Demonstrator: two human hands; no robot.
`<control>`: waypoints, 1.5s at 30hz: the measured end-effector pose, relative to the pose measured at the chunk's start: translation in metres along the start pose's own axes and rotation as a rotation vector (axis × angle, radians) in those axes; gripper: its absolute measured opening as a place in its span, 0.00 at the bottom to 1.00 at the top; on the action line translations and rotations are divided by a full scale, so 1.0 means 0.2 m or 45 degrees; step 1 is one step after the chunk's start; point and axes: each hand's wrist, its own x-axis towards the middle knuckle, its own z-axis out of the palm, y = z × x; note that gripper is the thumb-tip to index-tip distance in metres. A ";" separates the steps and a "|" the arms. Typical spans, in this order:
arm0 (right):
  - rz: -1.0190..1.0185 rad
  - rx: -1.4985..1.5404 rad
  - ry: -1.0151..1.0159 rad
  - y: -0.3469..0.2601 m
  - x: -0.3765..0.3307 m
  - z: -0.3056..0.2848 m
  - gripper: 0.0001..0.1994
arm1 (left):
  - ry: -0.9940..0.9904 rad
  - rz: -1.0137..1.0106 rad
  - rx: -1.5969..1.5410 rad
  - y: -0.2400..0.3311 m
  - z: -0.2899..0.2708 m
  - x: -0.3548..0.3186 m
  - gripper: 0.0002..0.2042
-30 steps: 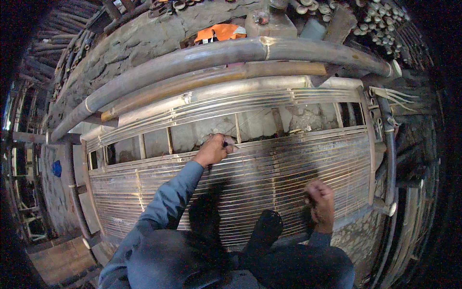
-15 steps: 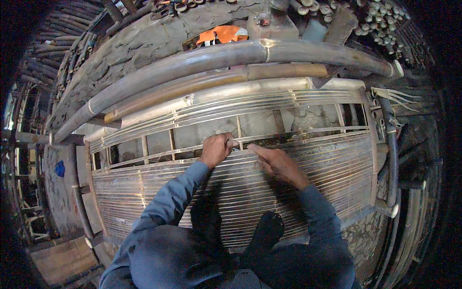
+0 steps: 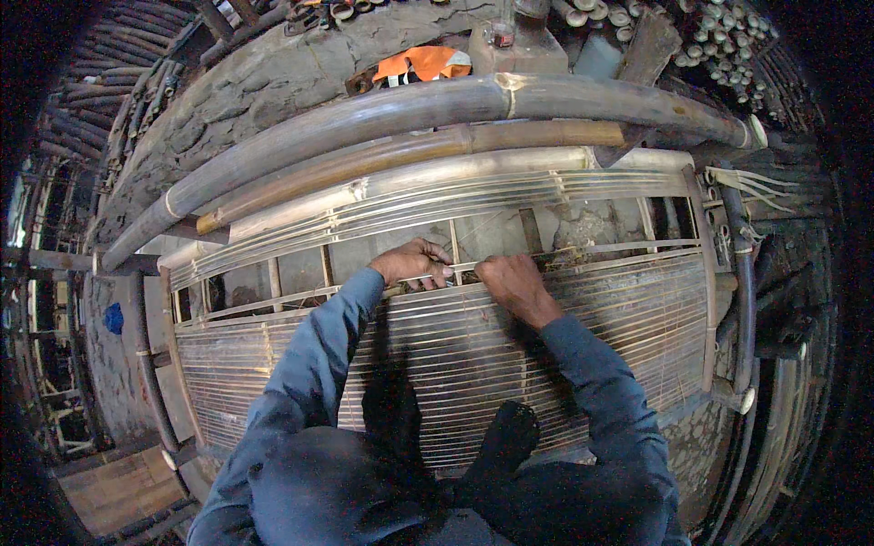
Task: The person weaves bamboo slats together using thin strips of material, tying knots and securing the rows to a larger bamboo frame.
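A bamboo bench frame spans the space before me, its seat made of many thin bamboo slats laid side to side. My left hand is closed around a narrow bamboo strip at the far edge of these slats, beside a thin upright crosspiece. Just right of that crosspiece my right hand is curled into a fist on the same line of slats. Whatever lies inside its fingers is hidden. A gap beyond both hands separates the main slats from a far group of slats.
Thick bamboo poles form the far backrest. Behind them lie an orange cloth and a concrete block with a glass jar on it. Cut bamboo is stacked at the far right. My dark-clad foot rests on the slats.
My right hand has drawn in from a stretched-out pose and turned into a fist. My left hand has shifted slightly left, its fingers turned more toward the right.
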 end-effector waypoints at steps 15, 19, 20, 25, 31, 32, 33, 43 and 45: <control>0.094 0.068 0.210 -0.04 0.01 0.10 0.06 | -0.559 -0.110 -0.365 -0.13 -0.06 0.31 0.18; 0.075 0.044 0.324 -0.06 -0.01 0.06 0.07 | -0.552 -0.049 -0.313 -0.06 -0.03 0.25 0.08; 0.067 0.045 0.361 -0.08 0.00 0.06 0.09 | -0.542 -0.057 -0.299 -0.04 -0.03 0.23 0.08; 0.290 0.077 0.204 -0.05 -0.08 0.10 0.08 | -0.236 0.008 -0.122 0.14 0.08 0.09 0.08; 0.853 0.590 0.272 -0.18 -0.11 -0.12 0.11 | -0.104 0.003 0.082 0.15 0.06 0.04 0.12; 0.957 0.675 0.245 -0.18 -0.15 -0.14 0.11 | -0.090 -0.001 0.174 0.18 0.06 0.03 0.14; 1.058 0.951 0.079 -0.17 -0.18 -0.14 0.12 | -0.061 -0.004 0.268 0.21 0.05 -0.01 0.15; 0.906 2.999 0.105 -0.23 -0.30 0.19 0.25 | 0.082 0.252 0.029 0.20 -0.07 -0.07 0.03; 0.904 2.941 0.164 -0.25 -0.23 0.18 0.26 | 0.025 0.239 0.075 0.23 -0.06 -0.12 0.04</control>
